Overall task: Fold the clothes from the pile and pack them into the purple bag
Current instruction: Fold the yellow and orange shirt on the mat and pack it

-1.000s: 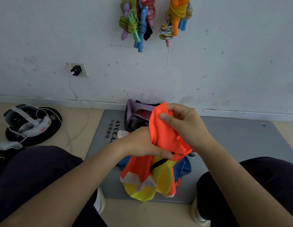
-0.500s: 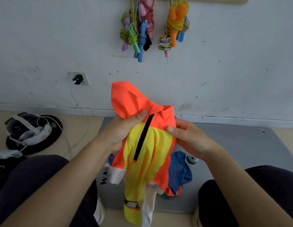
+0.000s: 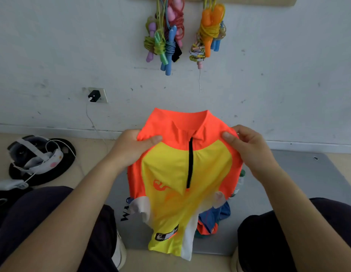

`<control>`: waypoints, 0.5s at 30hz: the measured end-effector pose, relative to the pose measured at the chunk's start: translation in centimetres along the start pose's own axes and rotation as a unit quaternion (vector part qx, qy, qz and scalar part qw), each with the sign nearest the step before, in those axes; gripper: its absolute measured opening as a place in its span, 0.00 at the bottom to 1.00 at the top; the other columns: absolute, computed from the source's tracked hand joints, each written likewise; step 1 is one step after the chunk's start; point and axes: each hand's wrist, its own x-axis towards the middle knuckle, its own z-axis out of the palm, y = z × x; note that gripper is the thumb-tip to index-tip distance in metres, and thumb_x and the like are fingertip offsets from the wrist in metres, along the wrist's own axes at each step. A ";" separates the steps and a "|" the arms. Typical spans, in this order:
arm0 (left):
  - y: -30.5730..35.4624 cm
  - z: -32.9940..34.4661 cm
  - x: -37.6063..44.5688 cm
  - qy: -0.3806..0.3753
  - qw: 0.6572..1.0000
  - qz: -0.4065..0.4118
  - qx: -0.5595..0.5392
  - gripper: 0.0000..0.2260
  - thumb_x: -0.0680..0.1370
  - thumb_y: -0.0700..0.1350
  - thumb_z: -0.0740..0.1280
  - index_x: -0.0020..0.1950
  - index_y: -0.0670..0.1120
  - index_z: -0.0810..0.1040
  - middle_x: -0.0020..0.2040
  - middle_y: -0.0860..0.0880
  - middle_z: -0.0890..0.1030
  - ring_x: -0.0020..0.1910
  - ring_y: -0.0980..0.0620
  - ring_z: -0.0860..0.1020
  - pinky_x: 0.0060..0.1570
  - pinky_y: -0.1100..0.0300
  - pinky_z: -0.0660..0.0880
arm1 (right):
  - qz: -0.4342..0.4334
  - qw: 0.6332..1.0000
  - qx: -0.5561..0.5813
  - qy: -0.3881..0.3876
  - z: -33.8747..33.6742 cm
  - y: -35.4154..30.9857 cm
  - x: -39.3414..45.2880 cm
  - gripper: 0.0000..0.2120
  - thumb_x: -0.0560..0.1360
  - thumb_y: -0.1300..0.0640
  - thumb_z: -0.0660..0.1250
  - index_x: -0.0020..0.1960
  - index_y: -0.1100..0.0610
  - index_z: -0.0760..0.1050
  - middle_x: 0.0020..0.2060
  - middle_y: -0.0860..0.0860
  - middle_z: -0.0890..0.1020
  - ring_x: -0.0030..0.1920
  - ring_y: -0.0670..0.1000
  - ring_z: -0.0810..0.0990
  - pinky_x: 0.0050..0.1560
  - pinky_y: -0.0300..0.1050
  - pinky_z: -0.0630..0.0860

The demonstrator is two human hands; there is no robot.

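Note:
An orange and yellow jersey (image 3: pixel 170 177) with a black front zip hangs spread out in front of me, collar up. My left hand (image 3: pixel 131 148) pinches its left shoulder, thumb on the front. At the other shoulder my right hand (image 3: pixel 247 148) pinches the fabric the same way. Behind the jersey's lower right, blue and orange clothes (image 3: pixel 213 220) of the pile lie on the grey mat (image 3: pixel 300 177). The purple bag is hidden behind the jersey.
Jump ropes (image 3: pixel 166 42) hang on the white wall. A black charger (image 3: pixel 94 94) sits in a wall socket, its cable running down. A headset on a black round pad (image 3: pixel 39 160) lies at the left. My knees in dark trousers flank the mat.
The bunched jersey has been lifted and pulled open sideways; my hands moved apart to its two shoulders. The purple bag, visible a second ago, is now covered by it.

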 end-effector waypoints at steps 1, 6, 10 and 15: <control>-0.3 -0.3 0.3 0.003 0.999 0.015 0.047 0.19 0.74 0.53 0.74 0.31 0.44 0.73 0.28 0.56 0.74 0.27 0.59 0.71 0.28 0.64 0.64 | -0.020 0.998 -0.056 0.018 -0.5 0.2 0.3 0.07 0.74 0.54 0.72 0.39 0.56 0.79 0.31 0.54 0.76 0.34 0.48 0.71 0.32 0.40 0.66; -1.7 -1.1 0.8 0.025 0.982 0.079 0.172 0.17 0.79 0.49 0.69 0.34 0.41 0.76 0.28 0.48 0.74 0.29 0.53 0.70 0.34 0.55 0.68 | -0.023 0.968 -0.248 0.002 -1.7 1.3 0.8 0.05 0.76 0.57 0.71 0.41 0.55 0.81 0.30 0.51 0.78 0.33 0.49 0.72 0.32 0.34 0.66; -2.2 -1.3 0.6 0.092 0.983 0.071 0.141 0.05 0.76 0.47 0.73 0.46 0.46 0.86 0.42 0.48 0.86 0.43 0.52 0.82 0.48 0.53 0.76 | 0.036 0.986 -0.163 -0.003 -2.3 0.9 0.6 0.05 0.72 0.53 0.75 0.40 0.54 0.83 0.35 0.52 0.83 0.35 0.47 0.77 0.35 0.39 0.71; -1.4 -0.2 -0.2 0.033 0.989 0.011 -0.141 0.09 0.79 0.44 0.68 0.44 0.54 0.86 0.42 0.56 0.86 0.41 0.61 0.81 0.41 0.68 0.75 | 0.078 0.992 -0.072 -0.075 -2.3 0.0 -0.2 0.21 0.62 0.40 0.76 0.42 0.57 0.83 0.36 0.53 0.85 0.35 0.48 0.82 0.35 0.40 0.76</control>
